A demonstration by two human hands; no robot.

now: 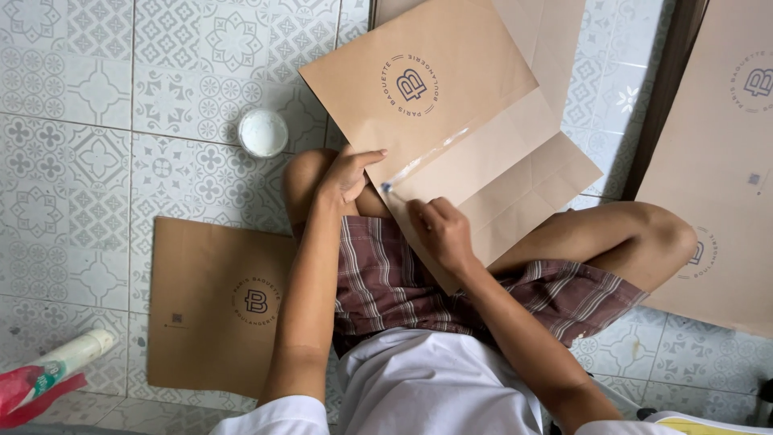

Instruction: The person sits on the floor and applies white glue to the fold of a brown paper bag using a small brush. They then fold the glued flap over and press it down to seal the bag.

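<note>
Lying across the person's lap, a brown paper sheet (451, 121) is half folded, a glossy wet strip along its flap; the right hand (441, 229) presses fingertips there, seemingly spreading glue, holding nothing I can make out; the left hand (348, 173) pinches the sheet's edge to steady it; a small white tub (262, 132) sits near on the tiled floor (72, 161), a finished bag (217, 302) beside the knee.

Right stack of brown sheets (725, 161): I lose it past the right edge.
Red-and-white bundle (36, 379): cut off at the lower left — kind unclear.
Right hand (441, 229): fingertips curl under — I can't see any tool.
Bowl (262, 133): white contents, unidentifiable.
</note>
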